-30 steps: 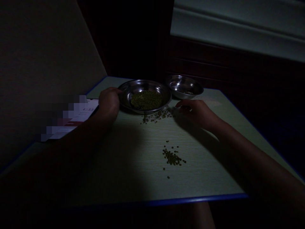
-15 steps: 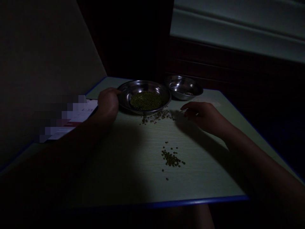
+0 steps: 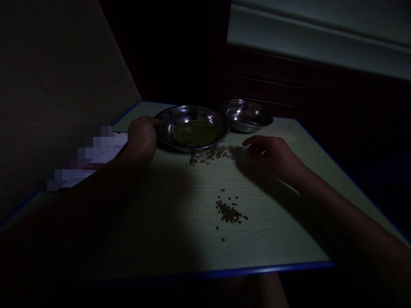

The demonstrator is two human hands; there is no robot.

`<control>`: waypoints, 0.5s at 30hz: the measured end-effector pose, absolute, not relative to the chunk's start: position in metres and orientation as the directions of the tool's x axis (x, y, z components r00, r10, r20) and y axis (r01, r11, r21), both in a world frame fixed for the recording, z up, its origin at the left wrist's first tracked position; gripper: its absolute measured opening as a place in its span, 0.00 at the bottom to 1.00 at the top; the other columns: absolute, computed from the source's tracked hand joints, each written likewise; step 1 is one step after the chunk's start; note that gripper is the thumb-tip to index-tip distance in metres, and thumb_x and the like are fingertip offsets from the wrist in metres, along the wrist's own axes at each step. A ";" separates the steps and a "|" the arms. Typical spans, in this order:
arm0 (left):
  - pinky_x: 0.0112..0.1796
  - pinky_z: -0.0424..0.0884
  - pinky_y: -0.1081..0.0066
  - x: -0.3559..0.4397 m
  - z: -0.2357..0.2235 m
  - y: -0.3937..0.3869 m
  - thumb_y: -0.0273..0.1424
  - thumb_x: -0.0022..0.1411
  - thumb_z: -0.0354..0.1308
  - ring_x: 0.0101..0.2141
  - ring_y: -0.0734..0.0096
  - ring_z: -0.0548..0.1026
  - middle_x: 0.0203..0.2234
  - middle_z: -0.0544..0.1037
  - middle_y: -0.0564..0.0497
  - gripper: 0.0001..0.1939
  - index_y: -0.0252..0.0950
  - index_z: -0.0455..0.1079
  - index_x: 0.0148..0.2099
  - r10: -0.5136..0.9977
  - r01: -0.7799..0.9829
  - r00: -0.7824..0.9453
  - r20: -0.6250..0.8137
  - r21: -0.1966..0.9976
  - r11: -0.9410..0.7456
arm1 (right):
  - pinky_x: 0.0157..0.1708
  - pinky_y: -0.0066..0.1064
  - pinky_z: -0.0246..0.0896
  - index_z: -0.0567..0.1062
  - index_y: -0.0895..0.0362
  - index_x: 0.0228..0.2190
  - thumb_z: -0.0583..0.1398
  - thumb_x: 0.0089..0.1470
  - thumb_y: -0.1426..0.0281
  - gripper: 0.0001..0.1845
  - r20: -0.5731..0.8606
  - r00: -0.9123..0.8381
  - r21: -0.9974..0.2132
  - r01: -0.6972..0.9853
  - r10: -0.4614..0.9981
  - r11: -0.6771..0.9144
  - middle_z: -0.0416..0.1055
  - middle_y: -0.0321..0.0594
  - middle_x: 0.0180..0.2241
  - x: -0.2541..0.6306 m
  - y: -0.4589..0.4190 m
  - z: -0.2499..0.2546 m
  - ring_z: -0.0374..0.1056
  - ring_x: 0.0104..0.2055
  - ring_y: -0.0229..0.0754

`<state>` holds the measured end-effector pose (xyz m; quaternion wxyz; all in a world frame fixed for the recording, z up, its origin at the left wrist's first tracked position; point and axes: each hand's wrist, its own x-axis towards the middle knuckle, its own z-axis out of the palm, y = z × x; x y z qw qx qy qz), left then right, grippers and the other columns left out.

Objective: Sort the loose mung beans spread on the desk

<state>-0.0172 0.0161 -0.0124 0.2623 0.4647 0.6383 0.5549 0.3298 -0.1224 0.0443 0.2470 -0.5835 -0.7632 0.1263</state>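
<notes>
My left hand (image 3: 143, 137) is closed on the left rim of a shiny metal bowl (image 3: 165, 132). Small green beans (image 3: 195, 133), which look like mung beans, lie in the bottom of that bowl. Just in front of it, loose beans (image 3: 208, 156) are scattered on the table. My right hand (image 3: 272, 154) hovers to the right of these beans, fingers loosely bent and a little apart, with nothing visible in them. A small separate heap of darker beans (image 3: 228, 212) lies nearer the table's front edge.
Behind and to the right stands a second metal bowl (image 3: 247, 126) with a little something in it, too dark to make out. A printed paper (image 3: 96, 164), partly blurred, lies at the left by the wall. The pale table (image 3: 160, 239) has a blue edge. Lighting is dim.
The view has shifted slightly, so everything sits a little further left. Both hands keep nearly the same pose and place relative to the bowl and beans.
</notes>
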 end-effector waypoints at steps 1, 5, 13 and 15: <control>0.71 0.80 0.48 -0.015 -0.011 0.015 0.28 0.51 0.60 0.60 0.41 0.87 0.45 0.89 0.43 0.05 0.44 0.71 0.31 0.880 0.279 -0.447 0.162 0.960 -0.035 | 0.52 0.45 0.84 0.95 0.60 0.57 0.64 0.68 0.80 0.24 0.233 -0.195 -0.477 0.831 0.953 0.287 0.96 0.55 0.47 0.329 -0.123 0.045 0.91 0.45 0.56; 0.70 0.80 0.50 -0.009 -0.005 0.010 0.28 0.50 0.60 0.60 0.41 0.87 0.44 0.88 0.42 0.05 0.44 0.70 0.30 0.876 0.258 -0.456 0.155 0.965 -0.036 | 0.50 0.44 0.83 0.96 0.61 0.57 0.65 0.68 0.81 0.24 0.205 -0.193 -0.466 0.843 0.960 0.269 0.96 0.56 0.46 0.326 -0.126 0.049 0.91 0.44 0.56; 0.71 0.79 0.50 -0.005 0.001 0.003 0.25 0.53 0.60 0.58 0.43 0.86 0.43 0.88 0.43 0.06 0.42 0.75 0.32 0.871 0.268 -0.471 0.141 0.963 -0.011 | 0.52 0.44 0.83 0.95 0.61 0.60 0.64 0.69 0.83 0.26 0.253 -0.162 -0.411 0.875 0.954 0.257 0.96 0.57 0.49 0.329 -0.124 0.049 0.92 0.44 0.56; 0.71 0.79 0.49 -0.003 0.002 0.003 0.24 0.54 0.60 0.57 0.44 0.86 0.41 0.88 0.44 0.07 0.42 0.75 0.31 0.864 0.259 -0.483 0.145 0.966 -0.017 | 0.53 0.44 0.83 0.96 0.61 0.61 0.63 0.71 0.82 0.26 0.271 -0.166 -0.398 0.878 0.948 0.267 0.96 0.58 0.50 0.329 -0.123 0.047 0.92 0.46 0.57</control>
